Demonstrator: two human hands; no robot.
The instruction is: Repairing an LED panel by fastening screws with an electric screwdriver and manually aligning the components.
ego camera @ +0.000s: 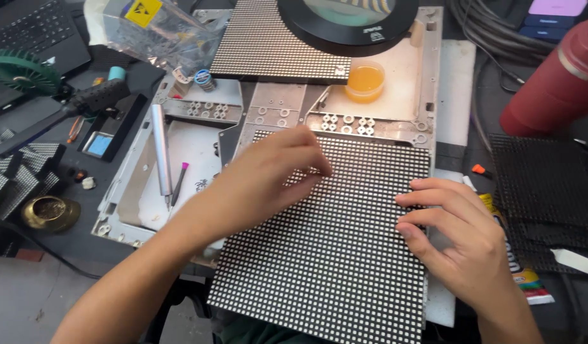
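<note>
A black panel covered with a grid of small white dots (345, 255) lies flat on a metal frame (281, 111) in front of me. My left hand (268, 175) rests on the panel's upper left part, fingers together and stretched across the dots. Resting on the panel's right edge is my right hand (463, 236), its fingertips curled onto the dotted surface. Neither hand holds anything. A second dotted panel (268, 44) lies further back, partly under a round black magnifier lamp (351, 22).
A small tub of orange liquid (364, 81) sits behind the panel. A silver pen-shaped tool (160, 146) and a thin pink-tipped tool (179, 181) lie left. A red bottle (555, 83) and black mesh sheets (549, 185) are right. A brass dish (50, 213), laptop (32, 32) and plastic bag (160, 32) are left.
</note>
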